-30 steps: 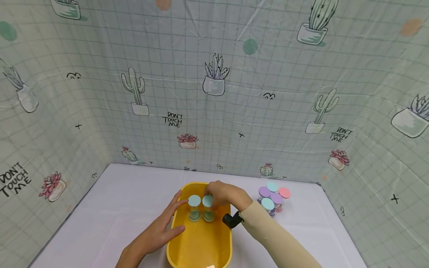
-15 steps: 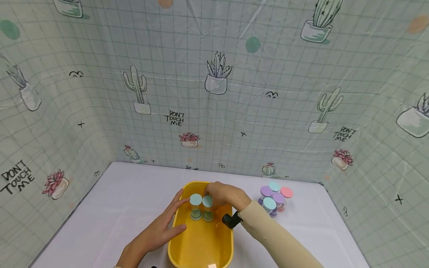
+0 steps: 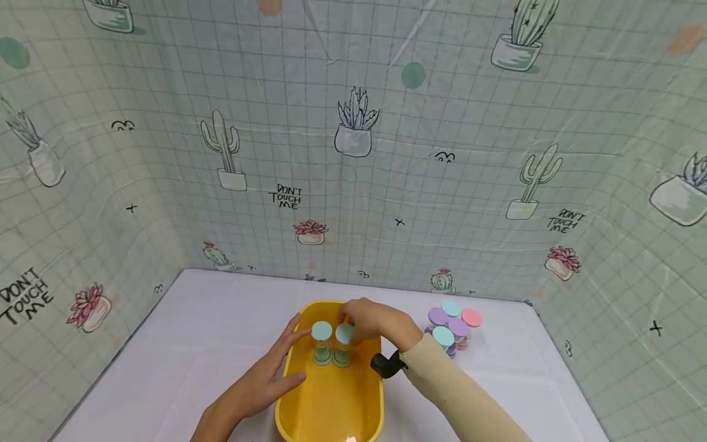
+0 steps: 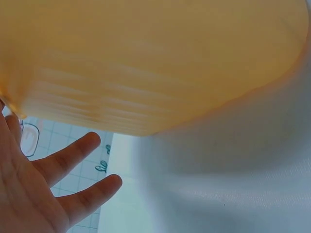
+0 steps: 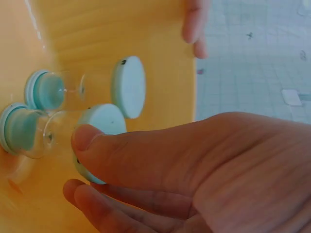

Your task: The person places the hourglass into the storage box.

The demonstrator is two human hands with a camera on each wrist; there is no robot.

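Note:
Two sand timers with mint caps stand side by side in the far half of a yellow plastic tub point(image 3: 331, 408). My right hand point(image 3: 371, 320) holds the right-hand sand timer point(image 3: 342, 356) by its top cap; in the right wrist view the thumb point(image 5: 90, 138) presses that cap. Close beside it is the left-hand sand timer point(image 3: 322, 355), untouched by the right hand. My left hand point(image 3: 259, 380) lies at the tub's left rim with its fingers spread, index fingertip near the left timer's cap. The left wrist view shows the tub's outer wall point(image 4: 160, 63) beside straight fingers.
More sand timers with purple, pink and mint caps point(image 3: 457, 326) stand in a cluster on the white tabletop point(image 3: 497, 380), right of the tub. A cactus-print cloth point(image 3: 353, 184) walls in the back and both sides.
My right hand has shifted a little to the right, and the top of the held sand timer now leans slightly that way. The left hand stays at the tub's rim.

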